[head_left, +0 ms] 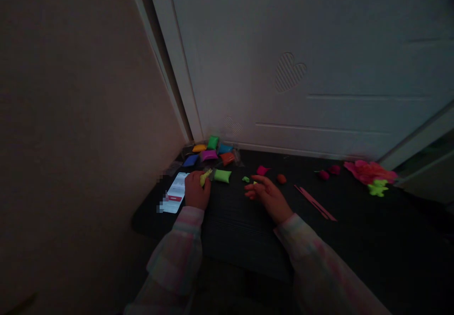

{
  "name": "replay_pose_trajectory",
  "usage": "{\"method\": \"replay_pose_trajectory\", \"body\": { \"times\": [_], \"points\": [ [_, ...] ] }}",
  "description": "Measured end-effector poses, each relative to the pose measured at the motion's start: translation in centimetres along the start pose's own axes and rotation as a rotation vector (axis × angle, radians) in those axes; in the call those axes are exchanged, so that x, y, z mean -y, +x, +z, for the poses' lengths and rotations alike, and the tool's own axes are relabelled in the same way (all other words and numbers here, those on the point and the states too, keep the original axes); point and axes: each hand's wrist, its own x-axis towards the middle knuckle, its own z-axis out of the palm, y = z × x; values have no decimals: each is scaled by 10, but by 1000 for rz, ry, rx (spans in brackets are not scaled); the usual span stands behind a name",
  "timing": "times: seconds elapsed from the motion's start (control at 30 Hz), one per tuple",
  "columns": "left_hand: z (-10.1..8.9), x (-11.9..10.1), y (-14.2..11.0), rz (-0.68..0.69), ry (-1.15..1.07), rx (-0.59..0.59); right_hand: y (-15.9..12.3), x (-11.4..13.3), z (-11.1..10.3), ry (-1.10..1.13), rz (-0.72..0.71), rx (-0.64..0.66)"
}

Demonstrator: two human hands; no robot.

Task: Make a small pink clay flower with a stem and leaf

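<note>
My left hand (197, 193) is closed around a yellow lump of modelling clay (205, 178), part of it showing past the thumb. It rests beside a lit phone (174, 196). My right hand (268, 197) hovers over the dark table with curled fingers, and a small yellow bit of clay (255, 182) shows at its fingertips. Between the hands lie a light green clay packet (222, 176) and a small green clay piece (246, 179). A pink clay piece (262, 170) and an orange-red ball (281, 179) sit just beyond my right hand.
Several coloured clay packets (209, 155) are piled at the back left. Pink sticks (315, 203) lie right of my right hand. Farther right are dark pink pieces (324, 175), a pink crumpled item (369, 171) and a yellow-green shape (378, 188). A white panel (283, 116) stands behind the table.
</note>
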Motion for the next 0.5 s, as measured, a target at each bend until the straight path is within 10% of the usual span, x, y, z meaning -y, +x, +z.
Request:
{"method": "replay_pose_trajectory", "body": {
  "times": [0.5],
  "points": [
    [-2, -1, -1, -9, -41, -32, -1, 1, -3, -29, -3, -33]
  ]
}}
